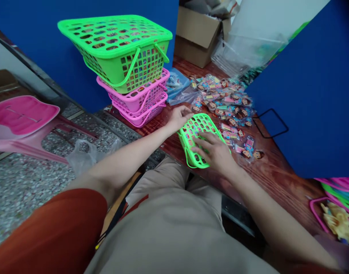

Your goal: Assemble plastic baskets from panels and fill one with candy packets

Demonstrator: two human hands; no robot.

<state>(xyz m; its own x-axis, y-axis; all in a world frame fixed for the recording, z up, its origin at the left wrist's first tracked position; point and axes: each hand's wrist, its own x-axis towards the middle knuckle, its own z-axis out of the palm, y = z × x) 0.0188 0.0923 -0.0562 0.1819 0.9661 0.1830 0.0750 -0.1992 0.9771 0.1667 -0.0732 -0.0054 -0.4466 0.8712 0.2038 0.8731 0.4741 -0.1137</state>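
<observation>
A small bright green plastic basket (189,156) with an oval-holed lid (201,121) sits at the table's near edge, its thin handle hanging on the near side. At the lid's far left corner, the fingers of my left hand (178,118) are bent and closed on the rim. My right hand (216,150) lies over the lid's right part, fingers spread and pressing on it. Colourful contents show faintly through the holes. Just beyond the basket is a heap of small clear packets with cartoon-doll figures (220,101); several loose packets (248,144) lie to its right.
To the left stands a stack: a filled green basket (111,68) over pink baskets (143,110). A cardboard box (196,36), a blue plastic bag (177,82) and a black wire frame (271,123) lie around the table (280,171). A pink chair (23,118) stands left.
</observation>
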